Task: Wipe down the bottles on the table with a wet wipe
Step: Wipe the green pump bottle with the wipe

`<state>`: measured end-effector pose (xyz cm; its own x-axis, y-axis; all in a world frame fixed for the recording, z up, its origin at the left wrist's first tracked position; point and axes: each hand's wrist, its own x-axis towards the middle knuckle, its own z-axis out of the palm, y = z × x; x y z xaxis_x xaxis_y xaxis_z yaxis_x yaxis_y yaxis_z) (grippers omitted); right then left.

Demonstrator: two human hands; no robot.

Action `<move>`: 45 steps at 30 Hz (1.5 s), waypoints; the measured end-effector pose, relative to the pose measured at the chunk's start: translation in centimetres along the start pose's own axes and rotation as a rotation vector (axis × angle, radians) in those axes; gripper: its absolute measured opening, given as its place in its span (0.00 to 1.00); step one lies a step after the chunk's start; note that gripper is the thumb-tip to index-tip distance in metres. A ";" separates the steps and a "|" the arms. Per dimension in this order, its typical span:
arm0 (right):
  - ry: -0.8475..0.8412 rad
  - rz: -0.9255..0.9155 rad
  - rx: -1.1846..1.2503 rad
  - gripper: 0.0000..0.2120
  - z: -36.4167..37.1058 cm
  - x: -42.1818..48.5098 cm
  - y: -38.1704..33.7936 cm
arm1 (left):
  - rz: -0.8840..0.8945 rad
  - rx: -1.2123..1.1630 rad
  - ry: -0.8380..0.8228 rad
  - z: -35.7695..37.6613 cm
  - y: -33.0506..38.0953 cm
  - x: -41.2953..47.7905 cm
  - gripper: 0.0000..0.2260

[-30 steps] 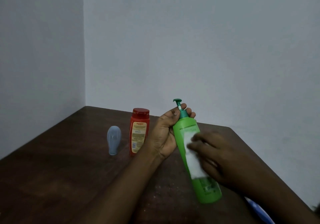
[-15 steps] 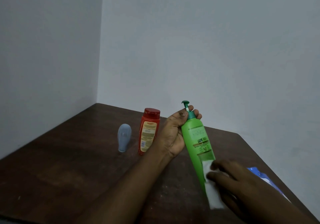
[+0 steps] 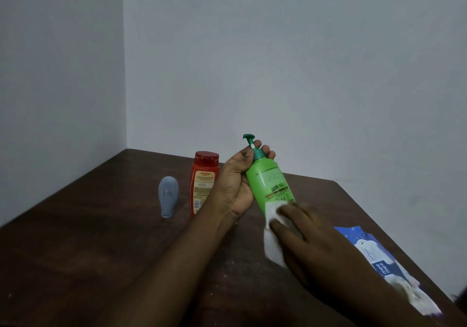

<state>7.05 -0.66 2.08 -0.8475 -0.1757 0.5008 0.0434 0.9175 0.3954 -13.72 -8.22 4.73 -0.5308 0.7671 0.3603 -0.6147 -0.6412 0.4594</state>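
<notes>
Work is on the green pump bottle (image 3: 270, 182), held tilted above the table (image 3: 75, 238) by the gripping left hand (image 3: 237, 182) while the right hand (image 3: 310, 238) presses the wet wipe (image 3: 271, 248) flat-fingered against its lower body; the red bottle (image 3: 203, 182) and grey-blue bottle (image 3: 168, 195) likely remain.

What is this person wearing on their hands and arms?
The left hand and right hand are bare, without gloves, and both forearms are uncovered to the frame's edge. No watch, bracelet or ring is visible, though the right hand is blurred.
</notes>
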 end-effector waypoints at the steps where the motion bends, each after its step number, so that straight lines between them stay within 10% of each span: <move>1: 0.014 0.008 -0.010 0.22 0.3 -1.3 0.0 | 0.010 0.005 0.000 0.0 0.0 0.0 0.09; 11: 0.186 0.445 0.242 0.23 1.5 2.3 -1.6 | 0.017 0.037 -0.042 0.6 -0.7 -0.2 0.08; 15: 0.097 0.612 0.478 0.39 0.8 6.3 -0.5 | 0.035 0.007 0.005 0.5 -0.4 0.0 0.10; 19: -0.015 0.604 0.636 0.15 1.2 5.7 1.7 | 0.070 0.001 0.019 -0.1 0.1 0.2 0.09; 27: -0.155 0.825 1.155 0.17 0.3 -1.2 2.8 | 0.155 0.004 0.060 0.1 0.7 0.3 0.07; 36: 0.382 1.601 1.889 0.13 2.1 -1.3 -3.1 | 0.231 0.177 0.091 1.4 -1.5 -0.7 0.11; 45: 0.237 1.521 1.904 0.13 1.4 -2.0 -4.1 | 0.309 0.305 0.135 4.2 -1.9 -1.2 0.12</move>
<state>7.78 -3.55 -1.64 -0.6513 0.7163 -0.2503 -0.1280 -0.4288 -0.8943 -9.45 -7.77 6.84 -0.7458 0.5183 0.4186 -0.2263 -0.7880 0.5726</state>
